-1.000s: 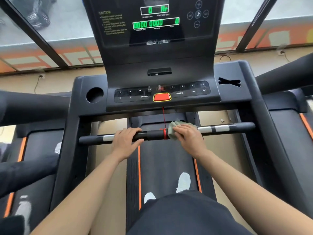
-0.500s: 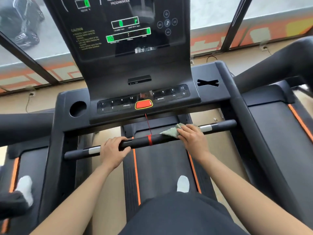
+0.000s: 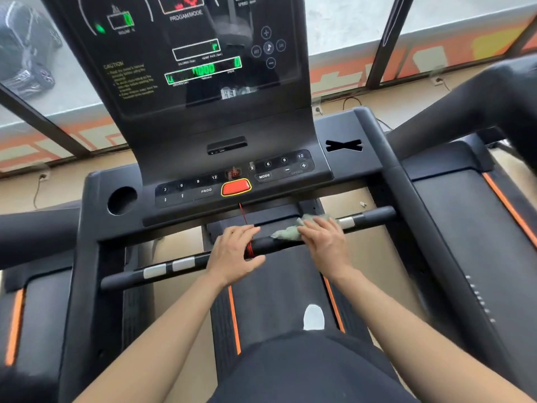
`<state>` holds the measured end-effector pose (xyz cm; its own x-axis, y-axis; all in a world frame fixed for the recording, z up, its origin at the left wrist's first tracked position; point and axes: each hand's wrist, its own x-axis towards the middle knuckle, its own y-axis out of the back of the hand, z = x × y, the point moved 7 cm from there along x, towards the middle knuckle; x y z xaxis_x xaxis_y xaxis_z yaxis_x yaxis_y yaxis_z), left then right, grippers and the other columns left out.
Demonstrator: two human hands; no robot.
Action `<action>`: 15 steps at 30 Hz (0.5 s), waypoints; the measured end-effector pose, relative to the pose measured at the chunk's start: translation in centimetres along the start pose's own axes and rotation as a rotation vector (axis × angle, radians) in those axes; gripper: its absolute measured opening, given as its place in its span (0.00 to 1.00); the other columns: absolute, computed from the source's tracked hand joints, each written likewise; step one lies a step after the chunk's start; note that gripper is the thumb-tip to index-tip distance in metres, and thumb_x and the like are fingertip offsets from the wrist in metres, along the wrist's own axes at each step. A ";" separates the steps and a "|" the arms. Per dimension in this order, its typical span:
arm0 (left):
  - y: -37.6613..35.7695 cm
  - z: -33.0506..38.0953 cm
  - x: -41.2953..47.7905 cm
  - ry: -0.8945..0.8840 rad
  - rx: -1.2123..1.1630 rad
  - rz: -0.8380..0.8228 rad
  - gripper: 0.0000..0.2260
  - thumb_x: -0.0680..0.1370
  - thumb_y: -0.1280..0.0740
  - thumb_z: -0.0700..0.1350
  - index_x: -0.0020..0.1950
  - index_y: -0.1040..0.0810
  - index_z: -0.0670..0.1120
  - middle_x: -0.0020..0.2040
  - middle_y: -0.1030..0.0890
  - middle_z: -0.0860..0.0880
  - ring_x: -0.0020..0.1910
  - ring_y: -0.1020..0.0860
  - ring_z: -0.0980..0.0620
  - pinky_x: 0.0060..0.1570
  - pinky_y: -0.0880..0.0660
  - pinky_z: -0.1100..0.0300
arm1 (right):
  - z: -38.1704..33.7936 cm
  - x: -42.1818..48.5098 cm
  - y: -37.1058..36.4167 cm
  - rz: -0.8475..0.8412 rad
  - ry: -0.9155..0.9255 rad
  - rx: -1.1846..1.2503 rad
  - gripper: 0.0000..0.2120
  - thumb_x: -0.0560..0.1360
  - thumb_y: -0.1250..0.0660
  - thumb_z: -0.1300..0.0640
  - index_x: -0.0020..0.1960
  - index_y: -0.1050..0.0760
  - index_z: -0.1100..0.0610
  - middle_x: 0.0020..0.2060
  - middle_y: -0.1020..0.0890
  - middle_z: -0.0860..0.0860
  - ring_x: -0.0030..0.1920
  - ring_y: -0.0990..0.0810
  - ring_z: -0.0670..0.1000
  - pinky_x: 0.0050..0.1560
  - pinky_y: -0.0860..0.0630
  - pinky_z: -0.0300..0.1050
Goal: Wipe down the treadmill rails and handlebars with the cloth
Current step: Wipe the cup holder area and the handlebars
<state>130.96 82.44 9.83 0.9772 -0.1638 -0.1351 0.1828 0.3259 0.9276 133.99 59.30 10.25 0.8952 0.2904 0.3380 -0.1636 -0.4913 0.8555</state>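
Head view: the person stands on the treadmill belt (image 3: 279, 286), both bare arms reaching forward to the black front handlebar (image 3: 374, 216) that crosses below the console (image 3: 203, 68). The right hand (image 3: 325, 239) lies over the bar right of centre, fingers fairly straight and spread, pressing the pale green cloth (image 3: 286, 232) against it. The cloth is bunched on the bar and pokes out to the left of and beyond the fingertips, just beside a silver sensor pad (image 3: 345, 222). The left hand (image 3: 232, 254) is open over the middle of the bar, fingers extended across the top and thumb spread out below. It sits against the red safety cord (image 3: 243, 213), which hangs from under the red stop button (image 3: 236, 187) and is wound round the bar. Two more silver pads (image 3: 168, 266) show left of that hand. A white shoe toe (image 3: 313, 317) shows on the belt.
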 end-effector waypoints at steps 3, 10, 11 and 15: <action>-1.0 0.2 0.8 0.001 0.041 -0.087 0.28 0.73 0.34 0.64 0.72 0.28 0.57 0.67 0.22 0.56 0.65 0.28 0.50 0.59 0.29 0.52 | -4.6 0.1 -2.4 -0.056 0.112 0.003 0.09 0.76 0.31 0.56 0.55 0.18 0.51 0.56 0.16 0.46 0.55 0.19 0.56 0.60 0.26 0.55; -0.5 -0.9 1.1 0.107 -0.143 -0.136 0.24 0.70 0.25 0.61 0.65 0.23 0.63 0.59 0.19 0.62 0.58 0.21 0.56 0.51 0.28 0.58 | -6.0 0.2 -2.9 -0.112 0.234 -0.108 0.17 0.76 0.40 0.55 0.62 0.21 0.51 0.60 0.19 0.49 0.58 0.21 0.55 0.62 0.28 0.52; -0.6 -1.1 1.2 0.121 -0.152 -0.141 0.24 0.69 0.24 0.62 0.64 0.22 0.63 0.57 0.19 0.62 0.57 0.21 0.56 0.51 0.28 0.59 | -5.1 0.2 -2.6 -0.104 0.232 -0.124 0.16 0.76 0.40 0.56 0.62 0.22 0.52 0.60 0.19 0.50 0.57 0.22 0.55 0.62 0.28 0.52; -0.8 -1.7 1.4 0.197 -0.145 -0.147 0.23 0.66 0.26 0.69 0.58 0.21 0.63 0.51 0.21 0.63 0.53 0.22 0.56 0.51 0.26 0.57 | 1.1 -0.1 -0.2 -0.018 0.108 -0.187 0.12 0.77 0.35 0.61 0.59 0.21 0.56 0.59 0.18 0.53 0.57 0.21 0.57 0.64 0.30 0.52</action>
<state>132.41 83.51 8.34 0.9386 -0.0396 -0.3428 0.3238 0.4446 0.8352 134.41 58.44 9.63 0.8510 0.3886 0.3533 -0.2311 -0.3271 0.9163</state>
